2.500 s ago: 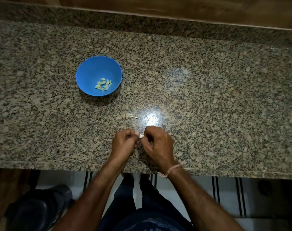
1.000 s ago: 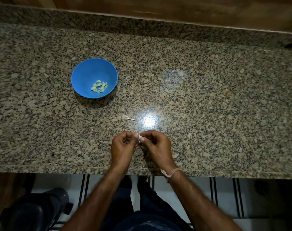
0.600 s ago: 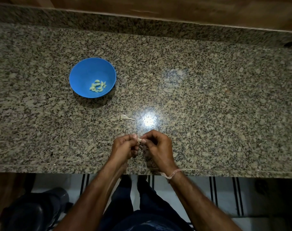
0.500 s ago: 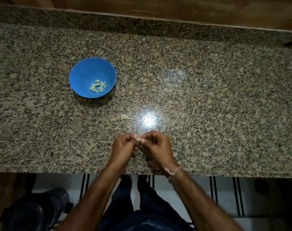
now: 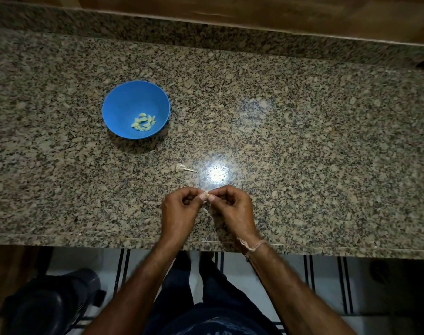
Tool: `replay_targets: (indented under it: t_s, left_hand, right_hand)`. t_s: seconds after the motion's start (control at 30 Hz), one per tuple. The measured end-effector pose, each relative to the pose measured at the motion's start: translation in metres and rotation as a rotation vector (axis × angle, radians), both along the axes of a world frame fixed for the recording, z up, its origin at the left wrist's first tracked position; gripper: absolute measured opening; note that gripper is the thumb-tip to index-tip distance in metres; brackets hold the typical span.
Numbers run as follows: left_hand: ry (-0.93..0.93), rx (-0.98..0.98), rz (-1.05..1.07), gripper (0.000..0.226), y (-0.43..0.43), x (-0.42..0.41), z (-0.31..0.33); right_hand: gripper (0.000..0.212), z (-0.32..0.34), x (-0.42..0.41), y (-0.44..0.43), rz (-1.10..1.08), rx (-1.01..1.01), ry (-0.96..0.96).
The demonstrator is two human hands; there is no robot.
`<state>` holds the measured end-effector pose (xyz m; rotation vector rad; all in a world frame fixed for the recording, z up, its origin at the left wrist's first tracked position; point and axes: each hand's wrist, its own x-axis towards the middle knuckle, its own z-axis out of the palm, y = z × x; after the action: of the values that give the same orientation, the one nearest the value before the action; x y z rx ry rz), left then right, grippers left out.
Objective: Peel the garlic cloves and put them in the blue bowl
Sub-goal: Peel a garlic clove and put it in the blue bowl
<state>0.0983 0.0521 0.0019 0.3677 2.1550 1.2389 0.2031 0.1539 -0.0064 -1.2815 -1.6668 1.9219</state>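
Low in the frame's centre, near the speckled granite counter's [image 5: 303, 141] front edge, the left hand [image 5: 179, 213] and right hand [image 5: 232, 211] pinch one small pale garlic clove [image 5: 207, 194] between curled fingertips. The round blue plastic bowl [image 5: 124, 105] holding peeled cloves [image 5: 144, 122] sits well apart at upper left. A papery garlic skin scrap [image 5: 184, 168] lies between, with bare counter spreading right.

A small pale garlic clove [image 5: 207, 195] was pinched between both hands' fingertips. Peeled yellowish cloves [image 5: 143, 122] were heaped inside the upright blue bowl [image 5: 124, 105].
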Motion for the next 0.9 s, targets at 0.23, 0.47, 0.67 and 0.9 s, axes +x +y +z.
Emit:
replay_targets:
  t_s: [0.23,0.47,0.67,0.9]
  left_hand:
    - [-0.166,0.113,0.018,0.005,-0.0015,-0.0011,-0.0065]
    - [-0.168,0.078,0.012,0.005,-0.0007,-0.0046,-0.0052]
    - [0.036,-0.055,-0.011,0.024,-0.0023,-0.0072,-0.0078]
    - [-0.064,0.075,-0.02,0.007,-0.0013,-0.0048,-0.0038]
  right_hand:
    - [0.011,0.003,-0.0009,0.0001,-0.081,-0.3,0.059]
    - [0.017,0.0037,-0.0033,0.0067,-0.119,-0.594,0.138]
    - [0.008,0.0006,-0.0014,0.0089,0.011,-0.149,-0.002]
    - [0.014,0.0011,-0.005,0.0055,0.061,0.039,-0.007]
